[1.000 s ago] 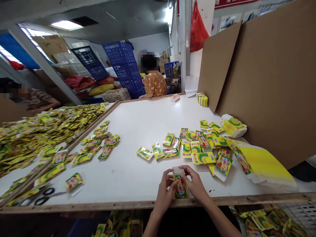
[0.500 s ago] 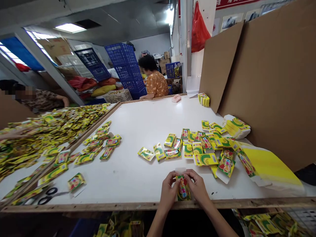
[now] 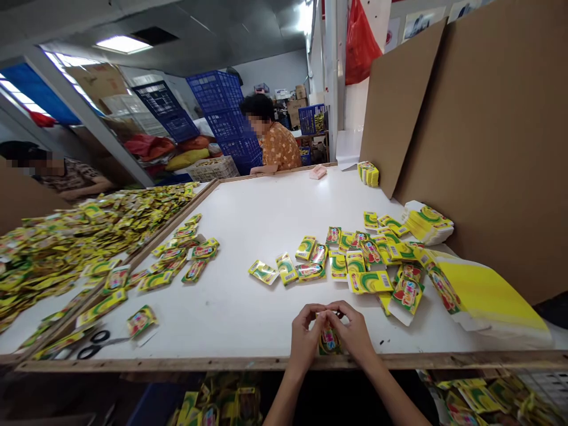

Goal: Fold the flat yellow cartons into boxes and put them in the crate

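Close to the table's front edge, a small yellow-green printed carton (image 3: 329, 341) is held upright between my two hands. My left hand (image 3: 307, 332) grips its left side, with the thumb and fingertips closed at the top end. From the right, my right hand (image 3: 354, 332) closes on the same carton, its fingertips meeting those of my left. The fingers cover the carton's top end, so its flap is hidden. Just beyond my hands lies a loose group of similar cartons (image 3: 369, 283), some with white flaps standing out.
Stacked flat cartons (image 3: 426, 223) lean by the cardboard panel (image 3: 483, 112), near a yellow sheet stack (image 3: 492, 296). At left are scissors (image 3: 91, 350), several cartons (image 3: 205, 249) and a large carton heap (image 3: 102, 225) behind a wooden strip. Two people sit beyond the table.
My fingertips have come together over the carton's top end, covering the white flap that showed before. The loose cartons lie as they did. The view has shifted slightly.
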### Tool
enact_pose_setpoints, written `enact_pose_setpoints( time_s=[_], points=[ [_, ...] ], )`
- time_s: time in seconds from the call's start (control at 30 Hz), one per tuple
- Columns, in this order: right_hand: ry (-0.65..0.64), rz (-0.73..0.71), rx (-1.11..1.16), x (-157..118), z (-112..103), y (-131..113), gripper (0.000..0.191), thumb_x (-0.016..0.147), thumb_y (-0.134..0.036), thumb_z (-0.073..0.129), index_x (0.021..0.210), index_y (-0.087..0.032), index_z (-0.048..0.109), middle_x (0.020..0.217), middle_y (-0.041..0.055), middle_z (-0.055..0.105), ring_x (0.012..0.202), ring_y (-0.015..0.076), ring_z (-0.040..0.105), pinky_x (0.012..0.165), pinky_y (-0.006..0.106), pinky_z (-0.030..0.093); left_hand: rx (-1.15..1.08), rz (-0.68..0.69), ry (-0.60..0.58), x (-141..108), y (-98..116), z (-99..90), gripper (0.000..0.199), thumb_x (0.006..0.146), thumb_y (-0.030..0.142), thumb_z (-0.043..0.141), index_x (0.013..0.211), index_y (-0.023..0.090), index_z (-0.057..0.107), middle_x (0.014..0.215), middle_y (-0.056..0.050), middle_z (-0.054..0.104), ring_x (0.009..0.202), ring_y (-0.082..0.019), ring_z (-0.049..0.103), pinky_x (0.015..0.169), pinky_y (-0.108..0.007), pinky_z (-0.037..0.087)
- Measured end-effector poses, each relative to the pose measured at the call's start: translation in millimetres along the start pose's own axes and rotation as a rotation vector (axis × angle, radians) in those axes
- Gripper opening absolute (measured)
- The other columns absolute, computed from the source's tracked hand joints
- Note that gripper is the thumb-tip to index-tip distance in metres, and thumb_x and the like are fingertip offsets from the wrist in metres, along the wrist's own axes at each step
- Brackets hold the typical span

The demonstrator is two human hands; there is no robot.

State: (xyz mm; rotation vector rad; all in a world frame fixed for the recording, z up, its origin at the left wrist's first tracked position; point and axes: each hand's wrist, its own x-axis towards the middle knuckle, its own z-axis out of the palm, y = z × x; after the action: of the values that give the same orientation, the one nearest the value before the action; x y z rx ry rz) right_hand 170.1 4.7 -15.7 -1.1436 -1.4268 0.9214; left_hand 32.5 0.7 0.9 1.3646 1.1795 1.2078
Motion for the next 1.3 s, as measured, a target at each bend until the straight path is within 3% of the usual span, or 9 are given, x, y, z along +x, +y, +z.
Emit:
enact_pose_setpoints(
  time_s=[0.17,0.43,0.57,0.77,1.07,1.3],
  points=[
    [0.021,0.020,-0.030,-1,-1,0,0.024,0.085,-0.039,0.055,0.090,-0.020,0.069,0.087,0.0061,0.070,0.075,0.0198,0.062,0.069,0.030,0.050,-0.012,-0.028,0.023,0,-2,1.7,0.022,0.079,0.033,0.064,0.092,0.015,0.066,0.089,-0.008,0.070,0.085,-0.021,0.064,0.079,-0.030,0.049],
    [0.042,0.045,-0.011,10,-4,-3,0.026,0.083,-0.042,0.056,0.079,-0.019,0.067,0.068,0.0028,0.066,0.061,0.0169,0.056,0.059,0.028,0.047,-0.096,-0.102,0.114,11,2,7.3,0.013,0.069,0.024,0.068,0.078,0.015,0.065,0.069,-0.002,0.065,0.065,-0.014,0.058,0.064,-0.024,0.046],
    [0.023,0.085,0.018,9,-5,-2,0.029,0.084,-0.045,0.056,0.077,-0.018,0.066,0.069,0.0026,0.065,0.062,0.0168,0.056,0.060,0.028,0.047,-0.125,-0.132,0.107,12,4,9.4,0.014,0.068,0.026,0.069,0.075,0.015,0.065,0.068,-0.001,0.065,0.064,-0.014,0.059,0.063,-0.024,0.046],
    [0.017,0.070,0.057,-5,-7,1,0.027,0.086,-0.042,0.054,0.087,-0.019,0.069,0.086,0.0057,0.070,0.076,0.0194,0.062,0.067,0.029,0.049,-0.106,-0.116,0.028,1,-3,5.2,0.022,0.076,0.034,0.067,0.086,0.014,0.069,0.080,-0.006,0.070,0.076,-0.018,0.063,0.073,-0.029,0.049],
    [0.034,0.023,0.005,-7,-4,2,0.029,0.087,-0.044,0.053,0.083,-0.020,0.068,0.083,0.0063,0.070,0.076,0.0204,0.063,0.067,0.030,0.050,-0.005,-0.066,0.032,-4,-6,3.0,0.023,0.080,0.036,0.064,0.089,0.016,0.070,0.084,-0.007,0.070,0.081,-0.020,0.063,0.074,-0.029,0.049],
    [-0.024,0.070,-0.047,-14,0,5,0.023,0.090,-0.035,0.048,0.103,-0.021,0.062,0.098,0.0066,0.068,0.086,0.0211,0.064,0.077,0.032,0.051,0.129,-0.052,-0.055,-6,-4,5.0,0.025,0.084,0.033,0.059,0.104,0.019,0.063,0.103,-0.008,0.068,0.093,-0.021,0.061,0.083,-0.032,0.047]
  ],
)
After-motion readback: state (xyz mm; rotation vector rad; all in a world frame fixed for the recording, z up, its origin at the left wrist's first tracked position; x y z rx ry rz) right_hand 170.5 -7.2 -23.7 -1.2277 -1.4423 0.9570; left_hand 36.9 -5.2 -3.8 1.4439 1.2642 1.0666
